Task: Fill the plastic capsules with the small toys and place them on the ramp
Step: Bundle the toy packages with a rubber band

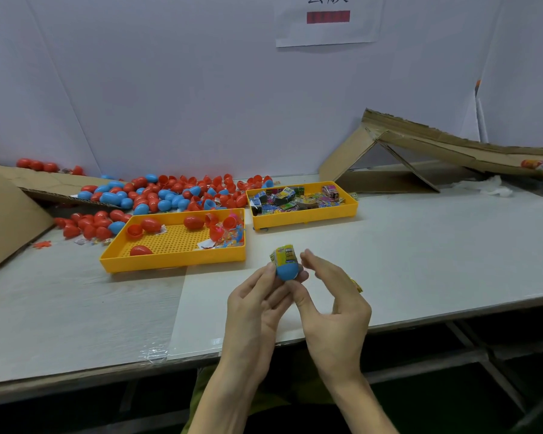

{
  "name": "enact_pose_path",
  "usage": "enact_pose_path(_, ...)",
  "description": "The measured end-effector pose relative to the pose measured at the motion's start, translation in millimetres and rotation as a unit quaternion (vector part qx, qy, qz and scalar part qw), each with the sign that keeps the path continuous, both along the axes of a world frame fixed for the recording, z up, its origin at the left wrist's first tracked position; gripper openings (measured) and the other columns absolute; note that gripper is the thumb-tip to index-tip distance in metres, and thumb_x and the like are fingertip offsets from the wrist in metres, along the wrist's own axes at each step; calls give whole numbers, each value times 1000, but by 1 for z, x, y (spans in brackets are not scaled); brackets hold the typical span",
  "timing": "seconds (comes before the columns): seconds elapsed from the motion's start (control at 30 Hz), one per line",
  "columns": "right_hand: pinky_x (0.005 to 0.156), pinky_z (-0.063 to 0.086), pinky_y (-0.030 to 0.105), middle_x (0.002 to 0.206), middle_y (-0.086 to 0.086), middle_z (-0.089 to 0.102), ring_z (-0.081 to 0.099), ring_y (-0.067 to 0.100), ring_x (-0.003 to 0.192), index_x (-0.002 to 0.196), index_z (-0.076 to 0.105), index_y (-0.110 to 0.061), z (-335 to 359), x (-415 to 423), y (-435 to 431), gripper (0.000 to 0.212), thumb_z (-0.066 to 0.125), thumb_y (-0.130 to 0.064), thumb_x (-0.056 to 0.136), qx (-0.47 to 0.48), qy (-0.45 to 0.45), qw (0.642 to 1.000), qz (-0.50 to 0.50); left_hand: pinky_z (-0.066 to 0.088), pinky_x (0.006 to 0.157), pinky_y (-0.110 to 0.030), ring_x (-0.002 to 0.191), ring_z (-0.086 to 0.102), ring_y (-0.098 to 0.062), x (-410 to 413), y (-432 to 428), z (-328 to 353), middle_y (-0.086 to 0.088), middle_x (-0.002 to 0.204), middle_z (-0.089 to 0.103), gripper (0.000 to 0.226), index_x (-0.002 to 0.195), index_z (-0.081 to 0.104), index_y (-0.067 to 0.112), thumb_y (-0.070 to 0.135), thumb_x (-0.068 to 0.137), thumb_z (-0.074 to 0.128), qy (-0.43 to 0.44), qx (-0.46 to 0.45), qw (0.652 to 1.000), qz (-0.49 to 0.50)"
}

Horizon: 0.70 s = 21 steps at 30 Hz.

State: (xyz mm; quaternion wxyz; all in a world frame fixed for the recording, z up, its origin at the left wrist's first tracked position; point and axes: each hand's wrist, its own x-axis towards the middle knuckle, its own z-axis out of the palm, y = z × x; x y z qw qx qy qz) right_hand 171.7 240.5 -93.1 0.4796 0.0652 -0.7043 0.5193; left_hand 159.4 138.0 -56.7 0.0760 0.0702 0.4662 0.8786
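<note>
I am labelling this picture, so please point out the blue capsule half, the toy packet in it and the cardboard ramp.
blue capsule half [286, 273]: head view, rounded blue shell.
toy packet [285, 254]: head view, part sticking out above.
cardboard ramp [452, 150]: head view, sloping side wall.

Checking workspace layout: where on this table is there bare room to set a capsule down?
Bare: the table near-left, in front of the mesh tray; also right of the toy tray, before the ramp. Crowded: the capsule pile behind both trays.

Glossy plastic capsules [157, 195]; yellow plastic tray [173, 261], perforated floor; rough corrugated cardboard ramp [420, 142]; smooth matt table [420, 239]
</note>
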Motion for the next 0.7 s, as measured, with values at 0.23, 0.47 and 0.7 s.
enact_pose_path(0.23, 96, 49, 15, 117, -7, 71, 63, 3, 113, 119, 70, -15, 1, 1, 0, 35, 72, -20, 84, 10, -9, 999, 30, 57, 84, -25, 109, 71, -26, 1, 0, 3, -16, 112, 74, 35, 106, 79, 18, 42, 86, 62, 11, -37, 999, 0)
enact_pose_path(0.47, 93, 48, 12, 116, -8, 70, 63, 3, 112, 120, 71, -15, 0, 1, 3, 34, 71, -17, 86, 12, -10, 999, 40, 58, 82, -25, 107, 71, -28, 0, -2, 3, -16, 111, 74, 35, 104, 79, 18, 40, 84, 61, 14, -38, 999, -24)
enact_pose_path(0.7, 90, 53, 19, 110, -4, 73, 67, 9, 106, 114, 74, -11, -5, -1, 5, 33, 73, -10, 81, -5, 2, 1000, 31, 58, 79, -23, 104, 73, -25, -3, -3, 2, -16, 107, 75, 34, 102, 80, 15, 38, 84, 61, 10, -46, 998, -41)
